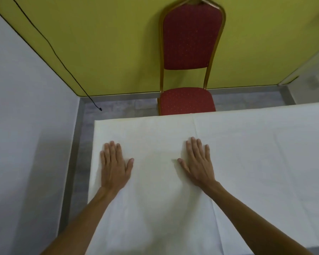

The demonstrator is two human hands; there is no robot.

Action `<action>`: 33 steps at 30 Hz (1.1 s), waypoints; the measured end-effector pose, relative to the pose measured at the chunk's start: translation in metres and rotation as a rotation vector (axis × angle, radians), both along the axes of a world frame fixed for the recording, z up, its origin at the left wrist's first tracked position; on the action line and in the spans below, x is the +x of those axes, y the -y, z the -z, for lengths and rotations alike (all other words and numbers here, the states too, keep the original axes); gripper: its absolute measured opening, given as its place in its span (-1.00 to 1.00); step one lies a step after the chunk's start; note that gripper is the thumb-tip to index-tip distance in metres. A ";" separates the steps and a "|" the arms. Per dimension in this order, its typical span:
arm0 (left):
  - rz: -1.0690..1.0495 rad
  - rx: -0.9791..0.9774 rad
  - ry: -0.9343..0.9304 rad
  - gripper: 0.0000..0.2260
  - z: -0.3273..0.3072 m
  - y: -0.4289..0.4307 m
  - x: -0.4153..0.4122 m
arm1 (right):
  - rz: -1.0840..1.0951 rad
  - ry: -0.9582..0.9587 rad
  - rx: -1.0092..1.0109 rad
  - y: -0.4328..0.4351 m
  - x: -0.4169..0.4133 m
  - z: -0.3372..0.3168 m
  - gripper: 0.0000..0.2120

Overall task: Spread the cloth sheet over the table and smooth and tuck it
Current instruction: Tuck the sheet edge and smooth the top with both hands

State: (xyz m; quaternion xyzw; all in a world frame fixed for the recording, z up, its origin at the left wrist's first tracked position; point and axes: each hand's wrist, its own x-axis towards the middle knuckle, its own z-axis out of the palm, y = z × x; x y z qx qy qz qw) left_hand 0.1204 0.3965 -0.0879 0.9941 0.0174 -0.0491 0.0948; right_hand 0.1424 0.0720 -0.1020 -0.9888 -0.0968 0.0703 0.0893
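Left hand [114, 166] and right hand [196, 162] flat, fingers extended, palms pressed on white cloth [247, 162] at frame centre. Cloth covers table, lower right. Nothing pinched.

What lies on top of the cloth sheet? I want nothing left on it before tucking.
Only the left hand and right hand, pressed flat on the cloth sheet. The sheet's near right part runs out of frame.

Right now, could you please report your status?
Left hand and right hand flat, open. White cloth sheet spread over table. Nothing in the way.
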 end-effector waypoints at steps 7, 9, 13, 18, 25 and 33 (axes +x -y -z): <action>0.165 -0.010 -0.030 -0.33 0.010 0.074 0.070 | -0.041 -0.010 -0.002 0.023 0.069 0.000 -0.28; 0.100 0.003 -0.025 -0.32 0.011 0.061 0.074 | -0.048 0.004 -0.033 0.048 0.084 0.000 -0.28; -0.021 0.008 -0.013 -0.27 0.008 0.046 0.084 | 0.069 0.026 -0.062 0.078 0.105 -0.003 -0.29; -0.110 -0.032 -0.007 -0.25 0.000 0.062 0.103 | 0.138 -0.002 0.007 0.057 0.117 -0.010 -0.26; -0.049 0.026 0.039 -0.30 0.010 0.038 0.113 | 0.151 -0.004 -0.035 0.142 0.139 -0.004 -0.30; -0.077 -0.037 0.074 -0.30 0.001 0.057 0.096 | 0.226 -0.016 -0.010 0.157 0.112 -0.019 -0.18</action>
